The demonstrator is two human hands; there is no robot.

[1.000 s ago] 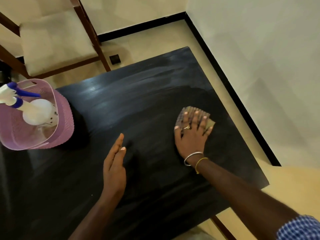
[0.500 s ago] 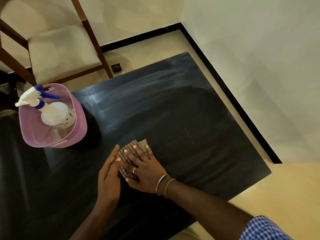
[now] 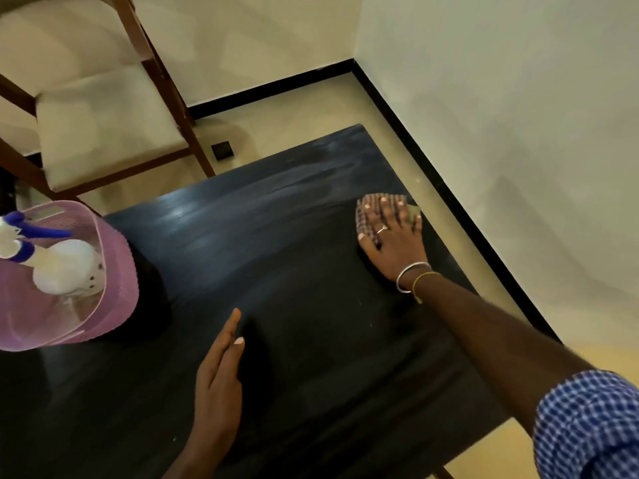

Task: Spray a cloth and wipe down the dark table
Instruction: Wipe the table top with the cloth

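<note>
**Wiping stroke at the far right edge of the table**

While the right hand (image 3: 392, 236) lies flat on the checked cloth (image 3: 366, 210), its fingers (image 3: 382, 210) are spread wide, palm down, pressing the cloth against the dark table (image 3: 294, 305) close to its right edge and toward the far corner. The cloth shows only as a fringe beyond the fingertips and beside the thumb; the rest is hidden beneath the palm. The left hand (image 3: 218, 385) rests edge-on near the middle of the near side, fingers straight and held together, gripping nothing; whether it bears weight on the surface cannot be told. The spray bottle (image 3: 62, 267) lies tilted inside the pink basket (image 3: 121, 288), which sits on the left side of the table, well apart from both hands. A chair (image 3: 100, 129) stands beyond the far left corner.

Pale streaks across the far half of the top suggest a damp or hazy film there; the judgement is that wiping is under way and spraying is done. For a good stroke, keep the whole palm over the cloth so it does not bunch or slide out, maintain even downward pressure, and run overlapping passes parallel to the streaks. At the edge, the cloth should stop with the table beneath it, not overhang. The area under and around the basket probably still needs attention, so the basket would have to be shifted.
</note>
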